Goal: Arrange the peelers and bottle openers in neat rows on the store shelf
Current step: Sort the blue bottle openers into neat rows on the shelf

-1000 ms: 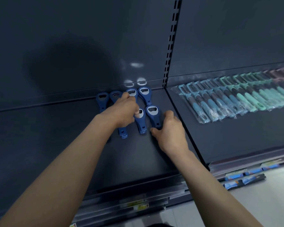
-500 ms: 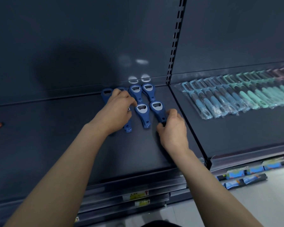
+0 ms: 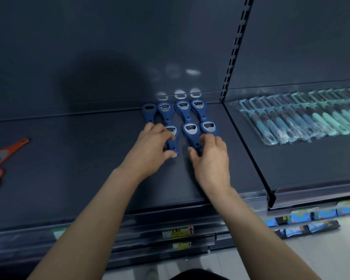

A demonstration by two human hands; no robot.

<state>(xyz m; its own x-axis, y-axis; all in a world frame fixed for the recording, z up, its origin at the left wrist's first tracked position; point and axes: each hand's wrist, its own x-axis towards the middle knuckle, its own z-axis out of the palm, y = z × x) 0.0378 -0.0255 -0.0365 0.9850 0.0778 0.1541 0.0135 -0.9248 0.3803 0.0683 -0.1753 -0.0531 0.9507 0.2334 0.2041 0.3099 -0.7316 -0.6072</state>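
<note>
Blue bottle openers (image 3: 182,110), flat plastic paddles with rounded heads and shiny metal inserts, lie in two rows in the 1 o'clock corner of the dark matte shelf (image 3: 79,168), heads toward 12. Left hand (image 3: 150,148) has thumb and fingers curled round the front-left opener (image 3: 173,142), and the right hand (image 3: 212,160) looks to be pinching the front-right opener (image 3: 209,126) by its handle, though its fingers hide that bit. At 3 o'clock, past the shelf's side edge, sits a tight row of teal peelers (image 3: 303,120) in crinkly clear bags, skinny red openers (image 3: 12,148) at 9, bare shelf open between and toward 6.
</note>
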